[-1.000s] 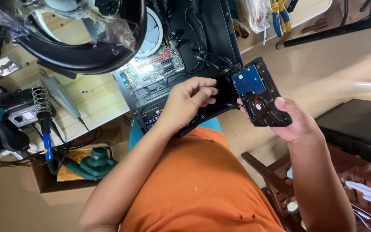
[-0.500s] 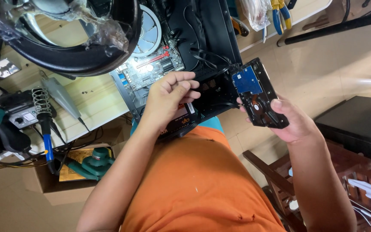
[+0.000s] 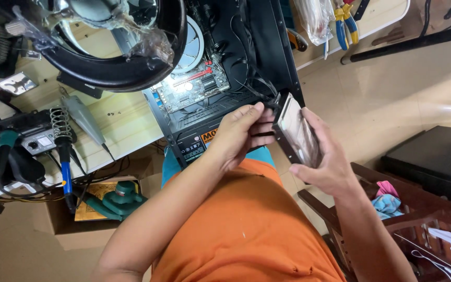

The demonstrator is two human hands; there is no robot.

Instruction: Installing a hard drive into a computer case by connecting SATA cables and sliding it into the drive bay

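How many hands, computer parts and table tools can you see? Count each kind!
Hands: 2, the left hand and right hand
Hard drive: 1
Open computer case: 1
Soldering iron: 1
Pliers: 1
Total: 6

- Hard drive (image 3: 299,137) turned since 1 s ago: blue board side now hidden, edge/metal face up.
- Left hand (image 3: 241,137) moved off PC case (image 3: 267,62), fingertips now at drive's edge.
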